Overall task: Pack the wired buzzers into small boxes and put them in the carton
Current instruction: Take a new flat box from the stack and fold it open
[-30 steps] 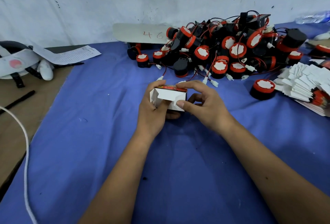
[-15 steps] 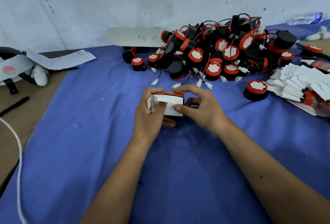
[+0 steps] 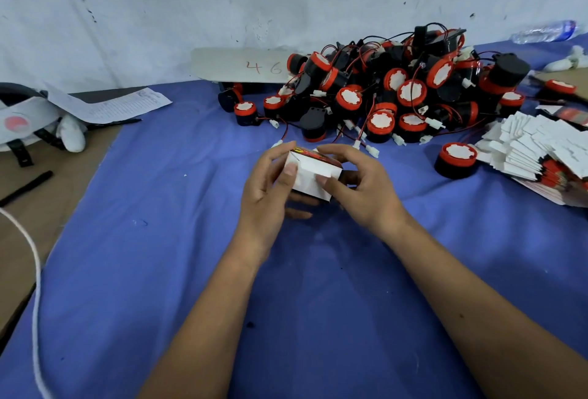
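We hold the box (image 3: 310, 176) in both hands just above the blue cloth (image 3: 178, 239), in front of the buzzer pile (image 3: 391, 93), so the flaps can be worked from both ends at once. The left hand (image 3: 265, 190) wraps the box's left end, its thumb pressed on the near white face and fingers curled underneath; the right hand (image 3: 359, 188) grasps the right end, thumb on the same white face and fingers arched over the top edge. This two-sided grip probably keeps the thin card square while a white flap is folded or tucked; whether a buzzer is already inside we cannot tell. The box lies with its long axis running left to right, its right end a little lower and nearer to us, the printed red-and-black top facing up and away, and the plain white side turned toward us. A loose buzzer (image 3: 455, 160) stands alone on the cloth to the right, within easy reach, and the stack of flat boxes (image 3: 541, 156) fans out just beyond it, likely kept there so the right hand can fetch the next one. No carton shows in this view, so the packed box has nowhere visible to go yet.
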`<state>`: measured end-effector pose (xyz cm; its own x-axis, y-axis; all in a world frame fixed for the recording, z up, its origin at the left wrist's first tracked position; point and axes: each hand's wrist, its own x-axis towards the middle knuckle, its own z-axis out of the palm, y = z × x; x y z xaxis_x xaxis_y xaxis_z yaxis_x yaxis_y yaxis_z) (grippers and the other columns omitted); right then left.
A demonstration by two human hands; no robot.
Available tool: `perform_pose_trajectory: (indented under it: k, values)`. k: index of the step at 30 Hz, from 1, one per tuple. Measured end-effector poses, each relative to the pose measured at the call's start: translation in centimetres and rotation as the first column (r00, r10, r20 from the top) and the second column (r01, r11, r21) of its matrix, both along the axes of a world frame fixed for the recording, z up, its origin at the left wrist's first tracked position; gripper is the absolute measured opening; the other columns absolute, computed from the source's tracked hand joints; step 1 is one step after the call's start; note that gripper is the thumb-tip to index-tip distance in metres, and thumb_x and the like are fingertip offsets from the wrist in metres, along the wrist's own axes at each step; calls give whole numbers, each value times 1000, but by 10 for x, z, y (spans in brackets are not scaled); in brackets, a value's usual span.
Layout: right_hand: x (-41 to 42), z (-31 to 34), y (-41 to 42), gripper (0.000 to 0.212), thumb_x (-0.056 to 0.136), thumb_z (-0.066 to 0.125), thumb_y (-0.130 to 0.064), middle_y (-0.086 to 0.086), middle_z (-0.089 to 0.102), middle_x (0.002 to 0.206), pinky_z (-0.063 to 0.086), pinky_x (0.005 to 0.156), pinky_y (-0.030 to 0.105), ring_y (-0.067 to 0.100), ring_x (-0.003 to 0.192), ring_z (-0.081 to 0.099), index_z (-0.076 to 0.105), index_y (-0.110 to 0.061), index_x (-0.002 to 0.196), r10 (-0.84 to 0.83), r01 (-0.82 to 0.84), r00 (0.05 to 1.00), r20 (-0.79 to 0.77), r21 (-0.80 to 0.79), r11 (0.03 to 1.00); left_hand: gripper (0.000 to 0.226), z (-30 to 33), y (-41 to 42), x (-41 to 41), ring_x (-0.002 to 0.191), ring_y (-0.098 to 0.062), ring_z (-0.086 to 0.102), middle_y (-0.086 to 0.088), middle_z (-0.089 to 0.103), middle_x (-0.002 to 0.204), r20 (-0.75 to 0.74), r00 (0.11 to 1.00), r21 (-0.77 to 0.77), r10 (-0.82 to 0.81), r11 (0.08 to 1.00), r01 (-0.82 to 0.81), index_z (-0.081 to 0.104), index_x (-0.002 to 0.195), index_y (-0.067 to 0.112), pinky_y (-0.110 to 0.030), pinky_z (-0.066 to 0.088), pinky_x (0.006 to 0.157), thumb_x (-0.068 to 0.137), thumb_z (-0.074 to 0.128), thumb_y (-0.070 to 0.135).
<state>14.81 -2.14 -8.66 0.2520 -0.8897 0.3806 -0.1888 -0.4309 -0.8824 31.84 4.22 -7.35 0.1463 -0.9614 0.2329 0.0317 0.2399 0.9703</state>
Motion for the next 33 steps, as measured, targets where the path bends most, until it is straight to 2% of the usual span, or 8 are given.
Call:
perform_pose_trajectory:
  k: [3, 7, 14, 19, 22, 25, 28, 33]
  values:
    - [0, 0, -1, 38, 93, 70, -18, -19, 66, 120, 54, 80, 20, 4, 113, 61, 64, -34, 126, -48, 42, 998, -52, -112, 993, 29, 0, 1, -5, 81, -32, 78, 0, 68, 131, 65, 997, -60, -32, 998, 36, 57, 135, 32, -34, 60, 57, 106, 57, 31]
    - [0, -3, -4, 44, 94, 65, -7, -22, 68, 125, 53, 97, 30, 6, 121, 61, 67, -31, 131, -59, 49, 997, -43, -201, 978, 36, -2, 1, -12, 80, -30, 78, 10, 64, 138, 88, 996, -98, -17, 995, 26, 55, 138, 40, -34, 61, 58, 103, 62, 33]
    - [2, -1, 0, 39, 94, 52, -31, -9, 72, 109, 53, 81, 26, 9, 101, 65, 69, -36, 129, -78, 69, 996, -41, -188, 980, 43, -6, -2, -13, 87, -28, 78, 16, 64, 138, 48, 999, -56, 21, 998, -18, 56, 138, 44, -32, 61, 59, 100, 68, 28]
    - [2, 0, 3, 40, 98, 57, -22, -13, 67, 111, 45, 82, 11, 1, 105, 60, 65, -30, 135, -71, 43, 990, -122, -216, 975, 39, -9, -5, -11, 102, -20, 75, 14, 69, 129, 33, 994, -27, 106, 994, -105, 61, 133, 39, -35, 63, 64, 99, 70, 21]
    - [4, 3, 6, 48, 96, 54, -8, -16, 61, 109, 43, 82, 13, 4, 102, 58, 62, -27, 139, -18, -24, 985, -172, -238, 971, 37, -12, -8, -8, 113, -18, 70, 10, 70, 127, 60, 983, -31, 174, 985, -173, 64, 135, 29, -49, 64, 78, 101, 67, 14]
    - [5, 7, 13, 50, 95, 56, -26, -7, 56, 113, 43, 86, 15, 10, 109, 56, 57, -27, 145, 113, -149, 975, -193, -185, 971, 40, -13, -10, -2, 124, -17, 65, 8, 69, 131, 143, 951, -77, 273, 961, -265, 65, 136, 24, -57, 58, 95, 100, 62, 7]
    - [6, 11, 18, 60, 92, 56, -54, -8, 56, 124, 48, 85, 19, 12, 117, 55, 53, -30, 146, 182, -203, 971, -156, -133, 970, 43, -10, -9, 1, 122, -18, 66, 10, 68, 133, 215, 925, -136, 313, 948, -288, 65, 138, 30, -56, 59, 93, 100, 64, 10]
    - [3, 13, 15, 56, 92, 71, -45, -20, 62, 124, 51, 72, 14, 11, 109, 67, 54, -27, 141, 128, -129, 989, -77, -13, 992, 52, -9, -6, 1, 110, -12, 66, 11, 59, 134, 429, 795, -377, 428, 885, -272, 62, 142, 32, -41, 63, 75, 93, 63, 14]
